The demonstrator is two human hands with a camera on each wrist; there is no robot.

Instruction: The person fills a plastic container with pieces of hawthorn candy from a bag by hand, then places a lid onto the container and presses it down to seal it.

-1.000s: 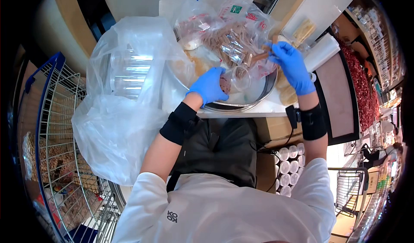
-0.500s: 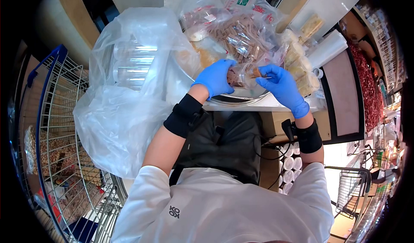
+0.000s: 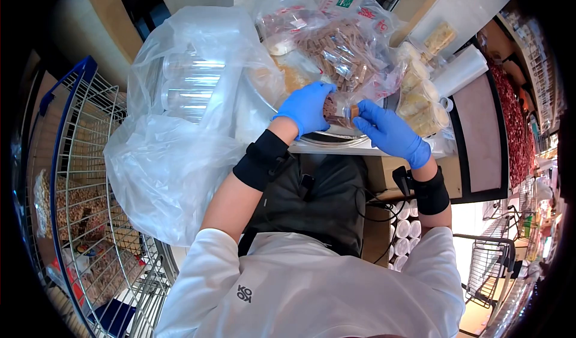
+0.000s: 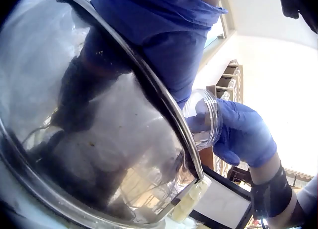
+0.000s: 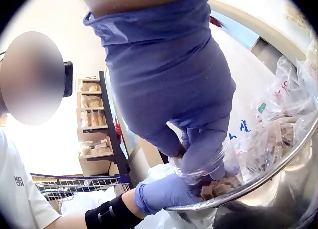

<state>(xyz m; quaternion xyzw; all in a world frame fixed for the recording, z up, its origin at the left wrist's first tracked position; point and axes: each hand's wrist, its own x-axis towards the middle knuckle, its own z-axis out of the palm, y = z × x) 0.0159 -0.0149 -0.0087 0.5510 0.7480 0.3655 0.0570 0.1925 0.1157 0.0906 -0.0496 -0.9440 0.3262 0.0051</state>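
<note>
In the head view the blue-gloved left hand (image 3: 306, 107) grips a clear jar (image 3: 341, 111) lying tilted over the near rim of a metal basin (image 3: 336, 142), with brown pieces inside. At its mouth the right hand (image 3: 391, 133), also gloved, pinches a brown piece (image 3: 354, 110). Behind them an open plastic bag holds a heap of brown sticks (image 3: 339, 53). The left wrist view shows the right hand (image 4: 246, 133) at the rim of the jar (image 4: 203, 117). In the right wrist view, the right hand's (image 5: 171, 90) fingertips are partly hidden by the jar, above the left hand (image 5: 166, 193).
Clear empty jars (image 3: 192, 86) lie in a large plastic bag at the left. Filled jars (image 3: 429, 119) and a white roll (image 3: 461, 72) stand or lie to the right. A wire shopping cart (image 3: 78, 158) is at the far left; lidded containers (image 3: 402, 236) are below the table.
The right hand has come down from the bag to the jar's mouth with brown pieces. The left hand has tipped the jar toward it. The head view has shifted slightly.
</note>
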